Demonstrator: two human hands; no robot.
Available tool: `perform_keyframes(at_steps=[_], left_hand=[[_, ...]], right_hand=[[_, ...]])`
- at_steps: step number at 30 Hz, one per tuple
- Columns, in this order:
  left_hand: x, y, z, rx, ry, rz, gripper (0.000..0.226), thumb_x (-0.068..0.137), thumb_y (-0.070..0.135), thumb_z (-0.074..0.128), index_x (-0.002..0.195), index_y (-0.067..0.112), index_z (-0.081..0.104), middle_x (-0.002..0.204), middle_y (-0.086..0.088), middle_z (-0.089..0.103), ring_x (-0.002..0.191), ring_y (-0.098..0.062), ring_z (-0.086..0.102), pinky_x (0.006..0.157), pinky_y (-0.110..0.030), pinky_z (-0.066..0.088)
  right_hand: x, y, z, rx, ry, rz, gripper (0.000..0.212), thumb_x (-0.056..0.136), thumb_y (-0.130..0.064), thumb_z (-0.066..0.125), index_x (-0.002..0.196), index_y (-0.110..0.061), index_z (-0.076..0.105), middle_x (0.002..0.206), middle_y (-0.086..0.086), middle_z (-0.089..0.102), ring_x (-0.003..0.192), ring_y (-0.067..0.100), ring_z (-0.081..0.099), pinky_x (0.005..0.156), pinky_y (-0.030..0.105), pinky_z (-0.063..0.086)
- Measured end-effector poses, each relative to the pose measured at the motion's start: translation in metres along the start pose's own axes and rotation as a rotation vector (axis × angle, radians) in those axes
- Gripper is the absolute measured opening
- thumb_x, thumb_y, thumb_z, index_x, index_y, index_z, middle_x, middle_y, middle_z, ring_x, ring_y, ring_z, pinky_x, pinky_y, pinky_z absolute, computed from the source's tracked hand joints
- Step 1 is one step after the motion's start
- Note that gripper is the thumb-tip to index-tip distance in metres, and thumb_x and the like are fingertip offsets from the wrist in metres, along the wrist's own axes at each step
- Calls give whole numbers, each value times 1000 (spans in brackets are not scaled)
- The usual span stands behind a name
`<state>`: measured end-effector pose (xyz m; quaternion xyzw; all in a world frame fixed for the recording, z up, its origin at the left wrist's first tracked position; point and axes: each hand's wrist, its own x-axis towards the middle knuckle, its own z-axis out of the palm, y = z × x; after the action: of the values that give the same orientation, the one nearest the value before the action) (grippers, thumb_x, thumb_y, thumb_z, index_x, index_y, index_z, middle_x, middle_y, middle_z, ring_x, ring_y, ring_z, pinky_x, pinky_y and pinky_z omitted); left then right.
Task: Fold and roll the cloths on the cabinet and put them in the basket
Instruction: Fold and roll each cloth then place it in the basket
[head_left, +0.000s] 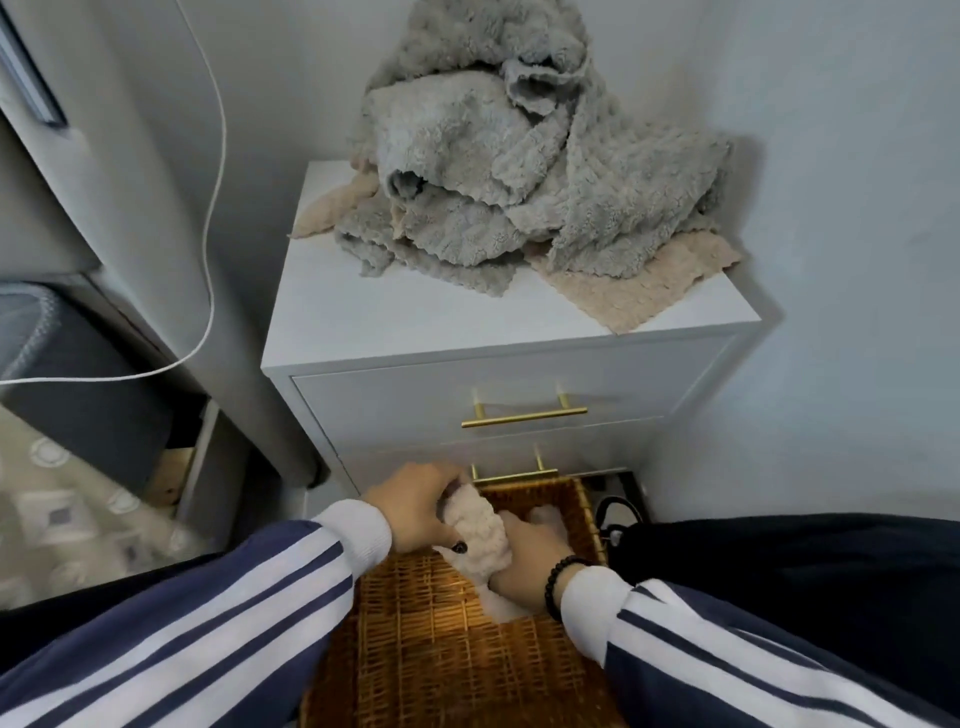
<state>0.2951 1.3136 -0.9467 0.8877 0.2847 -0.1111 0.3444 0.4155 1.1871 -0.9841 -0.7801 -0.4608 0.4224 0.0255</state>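
Hands, left (415, 506) and right (530, 553), grip rolled beige cloth (478, 525) into wicker basket (431, 634); next: release, fetch from cabinet pile (498, 171).

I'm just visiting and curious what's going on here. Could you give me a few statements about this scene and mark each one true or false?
1. Both hands, the left hand and the right hand, hold a rolled cream cloth over the wicker basket. True.
2. The cabinet top holds only one cloth. False: a heap of grey cloths lies there, with beige cloths under it.
3. The top drawer stands pulled open. False: the top drawer is closed.
4. A white cable hangs left of the cabinet. True.
5. The right wrist wears a dark bead bracelet. True.
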Motion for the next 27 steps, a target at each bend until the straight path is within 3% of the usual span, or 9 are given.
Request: perform_keyframes(at_steps=[4, 7, 10, 15, 18, 21, 25, 27], left_hand=[[23, -21, 59, -98, -67, -103, 46, 74, 20, 76, 115, 28, 55, 105, 8, 60, 92, -11, 59, 82, -28, 53], [33, -28, 101, -125, -64, -191, 59, 79, 27, 72, 131, 26, 44, 119, 2, 58, 104, -17, 58, 90, -32, 50], [45, -28, 142, -260, -81, -294, 74, 84, 27, 67, 146, 20, 26, 126, -4, 58, 112, -21, 58, 92, -27, 47], [62, -19, 185, -495, -207, -424, 64, 91, 16, 49, 149, 17, 21, 135, -8, 52, 119, -26, 53, 97, -33, 44], [72, -16, 198, -606, -262, -506, 55, 92, 21, 44, 145, 17, 31, 139, -9, 48, 118, -25, 53, 99, -34, 45], [81, -14, 208, -667, -341, -626, 54, 89, 33, 49, 139, 15, 42, 134, -9, 53, 113, -25, 55, 95, -33, 47], [96, -15, 224, -605, -360, -679, 64, 83, 52, 58, 131, 11, 47, 125, -6, 58, 109, -22, 57, 81, -24, 43], [104, -14, 226, -568, -361, -661, 42, 84, 51, 60, 110, 18, 59, 106, 1, 59, 96, -16, 56, 77, -20, 39]], right_hand=[[5, 26, 48, 117, -17, 153, 43, 86, -26, 51, 128, -24, 44, 114, 5, 61, 101, 27, 60, 83, 35, 53], [7, 43, 65, 166, -14, 286, 46, 86, -28, 53, 131, -25, 43, 118, 5, 60, 105, 26, 59, 84, 34, 52], [15, 60, 78, 185, -19, 418, 39, 87, -29, 56, 125, -26, 47, 121, 4, 59, 109, 25, 59, 87, 32, 50], [25, 73, 100, 185, -107, 511, 47, 76, -29, 65, 122, -27, 52, 115, 0, 62, 105, 21, 62, 87, 31, 52], [32, 79, 111, 126, -219, 517, 57, 76, -30, 70, 128, -25, 49, 129, 2, 55, 118, 21, 55, 97, 31, 47], [41, 90, 121, 151, -272, 516, 57, 88, -35, 61, 139, -19, 40, 144, 5, 43, 131, 20, 43, 108, 29, 33], [47, 104, 129, 188, -198, 542, 45, 93, -27, 56, 134, -10, 47, 138, 11, 49, 126, 26, 48, 101, 33, 39], [49, 108, 132, 209, -204, 550, 47, 91, -30, 58, 134, -12, 48, 138, 9, 50, 125, 25, 49, 101, 32, 40]])
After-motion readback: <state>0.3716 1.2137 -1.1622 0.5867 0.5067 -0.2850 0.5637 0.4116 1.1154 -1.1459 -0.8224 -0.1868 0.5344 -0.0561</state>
